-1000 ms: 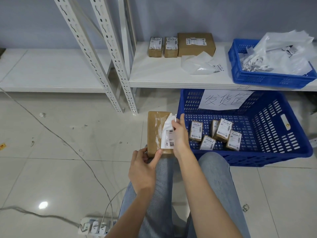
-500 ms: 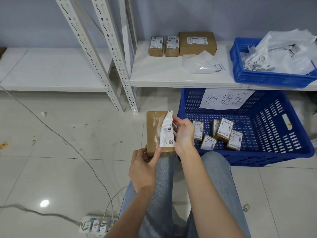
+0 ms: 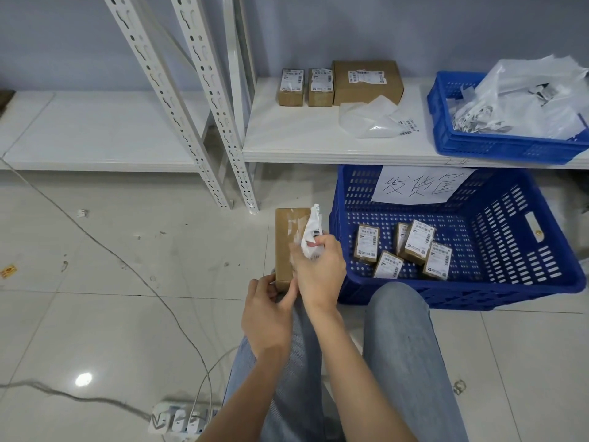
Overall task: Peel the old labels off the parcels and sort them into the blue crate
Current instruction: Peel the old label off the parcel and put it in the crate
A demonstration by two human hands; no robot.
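Fingers (image 3: 314,240) of right hand (image 3: 318,269) curl round crumpled label (image 3: 310,229) | left hand (image 3: 266,317) grips box (image 3: 287,247) at its 6 o'clock end, on the knee | step: peeling, label nearly off | next: likely pull free, then box into crate (image 3: 541,282) at 3 o'clock

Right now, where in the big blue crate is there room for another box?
The floor crate is bare along its right side, between the small labelled parcels and the right wall. Its near-left part is crowded with those parcels.
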